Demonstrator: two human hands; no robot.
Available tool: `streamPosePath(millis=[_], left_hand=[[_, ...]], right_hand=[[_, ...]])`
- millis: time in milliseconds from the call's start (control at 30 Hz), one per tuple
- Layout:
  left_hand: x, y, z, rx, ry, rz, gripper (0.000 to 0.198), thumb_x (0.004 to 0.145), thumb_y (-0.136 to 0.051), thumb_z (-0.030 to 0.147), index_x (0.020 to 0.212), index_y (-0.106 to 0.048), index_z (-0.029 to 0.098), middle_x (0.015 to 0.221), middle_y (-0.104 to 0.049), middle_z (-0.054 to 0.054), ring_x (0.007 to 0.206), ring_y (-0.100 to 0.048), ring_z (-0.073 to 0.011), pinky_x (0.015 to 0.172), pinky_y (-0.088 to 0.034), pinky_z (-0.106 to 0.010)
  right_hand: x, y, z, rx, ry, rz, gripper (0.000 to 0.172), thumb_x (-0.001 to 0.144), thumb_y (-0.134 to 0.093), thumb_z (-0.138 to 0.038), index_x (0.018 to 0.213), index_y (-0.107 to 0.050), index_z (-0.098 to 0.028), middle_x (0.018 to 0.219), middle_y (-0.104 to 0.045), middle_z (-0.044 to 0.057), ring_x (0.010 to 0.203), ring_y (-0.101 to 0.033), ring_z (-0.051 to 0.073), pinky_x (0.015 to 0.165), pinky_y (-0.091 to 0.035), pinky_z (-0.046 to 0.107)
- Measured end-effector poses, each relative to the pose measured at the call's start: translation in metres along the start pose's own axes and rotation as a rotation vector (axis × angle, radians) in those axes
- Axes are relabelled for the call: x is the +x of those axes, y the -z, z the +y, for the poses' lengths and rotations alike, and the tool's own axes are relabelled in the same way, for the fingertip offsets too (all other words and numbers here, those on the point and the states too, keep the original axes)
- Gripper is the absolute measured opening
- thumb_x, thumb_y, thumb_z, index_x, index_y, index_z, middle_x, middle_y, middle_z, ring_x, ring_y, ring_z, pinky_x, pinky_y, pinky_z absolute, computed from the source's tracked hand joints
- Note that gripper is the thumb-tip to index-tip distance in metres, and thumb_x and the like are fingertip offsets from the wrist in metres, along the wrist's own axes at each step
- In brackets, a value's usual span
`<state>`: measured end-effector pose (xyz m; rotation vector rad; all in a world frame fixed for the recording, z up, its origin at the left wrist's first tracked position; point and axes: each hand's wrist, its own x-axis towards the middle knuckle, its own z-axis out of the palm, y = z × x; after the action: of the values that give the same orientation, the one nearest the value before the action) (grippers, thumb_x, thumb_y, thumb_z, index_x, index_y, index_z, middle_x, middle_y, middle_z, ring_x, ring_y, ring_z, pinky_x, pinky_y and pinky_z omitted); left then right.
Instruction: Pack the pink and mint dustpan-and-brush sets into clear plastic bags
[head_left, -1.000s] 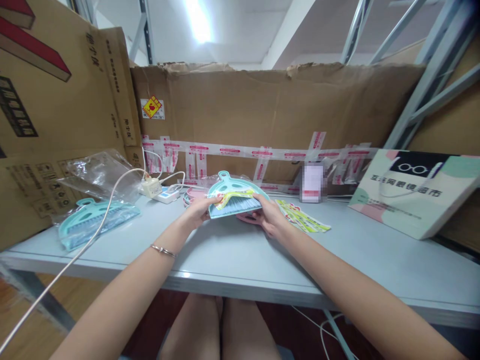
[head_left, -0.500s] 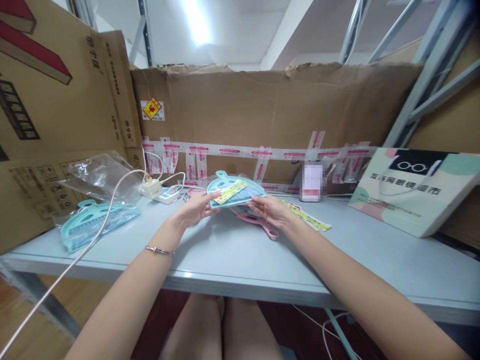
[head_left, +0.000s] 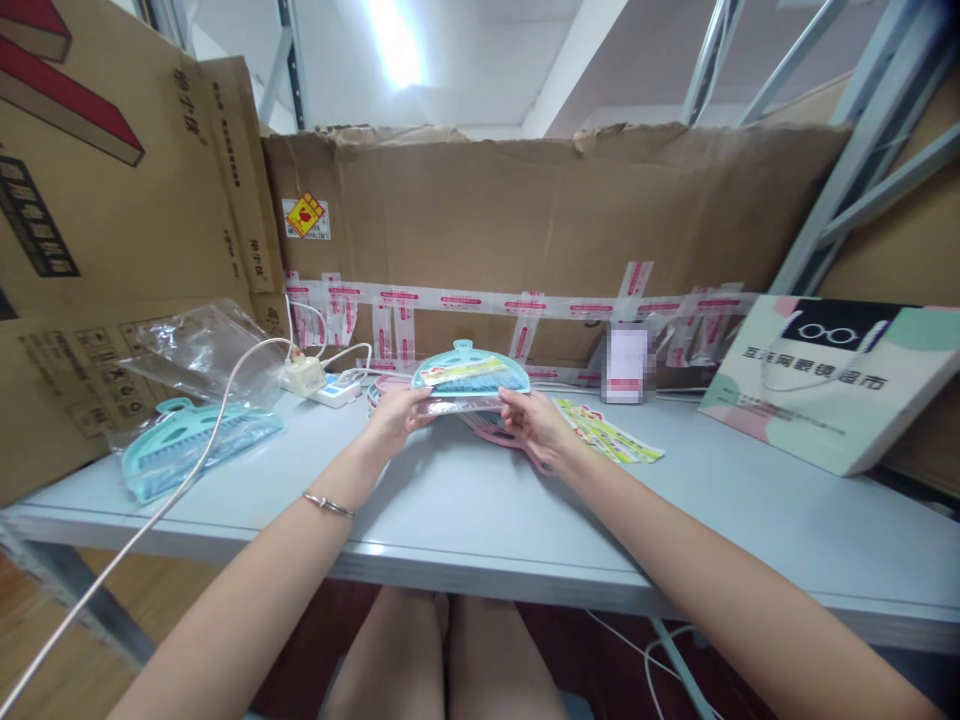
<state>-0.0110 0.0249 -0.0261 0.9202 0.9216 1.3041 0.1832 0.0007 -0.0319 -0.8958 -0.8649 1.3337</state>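
A light blue dustpan and brush set [head_left: 491, 378] is held up over the table, with a yellow-green label card [head_left: 461, 372] lying across it. Clear plastic hangs along its near edge. My left hand [head_left: 401, 412] pinches the left corner, and my right hand [head_left: 529, 420] grips the right corner. Below my right hand lies a pink brush [head_left: 491, 432] with pale bristles, its handle partly hidden by that hand. Pink items [head_left: 386, 385], mostly covered, sit behind my left hand. To the right, several yellow-green label cards [head_left: 619, 440] are spread on the table.
Another bagged light blue dustpan set [head_left: 199, 445] is at the left, with a white cable [head_left: 217, 430] crossing it. Behind stand a power strip [head_left: 337, 390], a phone [head_left: 626, 365] and a large cardboard box [head_left: 465, 220]. A white printed box [head_left: 817, 390] is at the right.
The dustpan set has turned from a slant to nearly level and square to me, and the label card with it. Clear plastic now shows along its near edge. More label cards show at the right.
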Motion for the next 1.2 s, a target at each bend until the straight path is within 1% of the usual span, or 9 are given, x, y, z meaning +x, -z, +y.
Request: streamPosePath(millis=[167, 300, 467, 600, 700, 833, 933, 1033, 1200], left_hand=[[-0.004, -0.007, 0.003, -0.136, -0.077, 0.038, 0.014, 0.070, -0.059, 0.005, 0.081, -0.062, 0.013, 0.074, -0.069, -0.004, 0.066, -0.065, -0.0149, 0.063, -0.057, -0.028], [-0.009, -0.010, 0.013, -0.215, -0.068, 0.146, 0.012, 0.076, -0.053, 0.003, 0.074, -0.060, 0.012, 0.066, -0.066, -0.003, 0.058, -0.062, -0.0104, 0.054, -0.053, -0.018], [-0.011, -0.010, 0.018, -0.270, -0.059, 0.151, 0.013, 0.079, -0.053, 0.003, 0.077, -0.063, 0.011, 0.072, -0.068, -0.004, 0.064, -0.063, -0.0087, 0.055, -0.052, -0.012], [-0.013, -0.011, 0.017, -0.225, -0.043, 0.103, 0.012, 0.077, -0.055, 0.002, 0.077, -0.063, 0.010, 0.076, -0.068, -0.005, 0.065, -0.063, -0.0088, 0.059, -0.054, -0.014], [-0.017, -0.011, 0.016, -0.133, -0.065, 0.074, 0.011, 0.074, -0.060, 0.005, 0.084, -0.063, 0.010, 0.085, -0.069, -0.007, 0.070, -0.064, -0.0099, 0.063, -0.054, -0.016], [-0.022, -0.011, 0.014, -0.089, -0.167, -0.127, 0.063, 0.069, -0.074, 0.024, 0.125, -0.045, 0.023, 0.120, -0.060, -0.010, 0.091, -0.065, -0.0188, 0.079, -0.056, -0.034], [-0.026, -0.011, 0.010, 0.041, -0.293, -0.319, 0.091, 0.056, -0.082, 0.020, 0.133, -0.036, 0.033, 0.135, -0.047, -0.008, 0.109, -0.059, -0.0224, 0.090, -0.051, -0.037], [-0.028, -0.011, 0.006, 0.238, -0.441, -0.373, 0.076, 0.049, -0.083, 0.010, 0.117, -0.054, 0.027, 0.134, -0.047, -0.006, 0.116, -0.053, -0.0220, 0.093, -0.047, -0.030], [-0.025, -0.012, 0.008, 0.297, -0.375, -0.147, 0.030, 0.061, -0.077, 0.030, 0.080, -0.059, 0.017, 0.098, -0.064, -0.005, 0.083, -0.063, -0.0174, 0.075, -0.054, -0.032]], right_hand=[[-0.001, 0.001, 0.007, -0.088, 0.078, -0.074, 0.031, 0.063, -0.077, -0.034, 0.070, -0.052, -0.017, 0.044, -0.056, -0.005, 0.038, -0.049, 0.006, 0.039, -0.042, 0.014], [0.001, 0.007, -0.006, -0.181, 0.128, -0.121, 0.048, 0.066, -0.072, -0.048, 0.099, -0.051, -0.021, 0.058, -0.066, -0.002, 0.045, -0.059, 0.012, 0.045, -0.049, 0.022], [-0.001, 0.018, -0.027, -0.096, 0.207, -0.240, 0.067, 0.067, -0.069, -0.018, 0.127, -0.043, -0.032, 0.090, -0.070, -0.003, 0.068, -0.067, 0.012, 0.066, -0.055, 0.029], [-0.010, 0.017, -0.025, -0.313, 0.334, -0.333, 0.059, 0.055, -0.072, -0.006, 0.110, -0.060, -0.027, 0.110, -0.064, -0.001, 0.083, -0.063, 0.011, 0.067, -0.052, 0.020], [-0.010, 0.013, -0.017, -0.365, 0.409, -0.210, 0.037, 0.056, -0.077, -0.016, 0.090, -0.064, -0.022, 0.094, -0.065, -0.002, 0.077, -0.060, 0.011, 0.059, -0.049, 0.017], [0.002, 0.016, -0.008, -0.322, 0.472, -0.069, 0.022, 0.063, -0.075, -0.033, 0.072, -0.060, -0.021, 0.074, -0.059, -0.004, 0.070, -0.055, 0.010, 0.057, -0.046, 0.017], [0.011, 0.022, -0.007, -0.336, 0.600, 0.014, 0.026, 0.067, -0.072, -0.037, 0.060, -0.054, -0.020, 0.063, -0.050, -0.006, 0.066, -0.047, 0.009, 0.063, -0.043, 0.017], [0.014, 0.026, -0.009, -0.372, 0.697, 0.062, 0.027, 0.072, -0.069, -0.035, 0.058, -0.051, -0.020, 0.060, -0.045, -0.007, 0.064, -0.042, 0.009, 0.066, -0.040, 0.017], [0.006, 0.022, -0.010, -0.399, 0.691, 0.057, 0.024, 0.070, -0.070, -0.029, 0.056, -0.052, -0.020, 0.060, -0.048, -0.006, 0.064, -0.043, 0.009, 0.068, -0.041, 0.019]])
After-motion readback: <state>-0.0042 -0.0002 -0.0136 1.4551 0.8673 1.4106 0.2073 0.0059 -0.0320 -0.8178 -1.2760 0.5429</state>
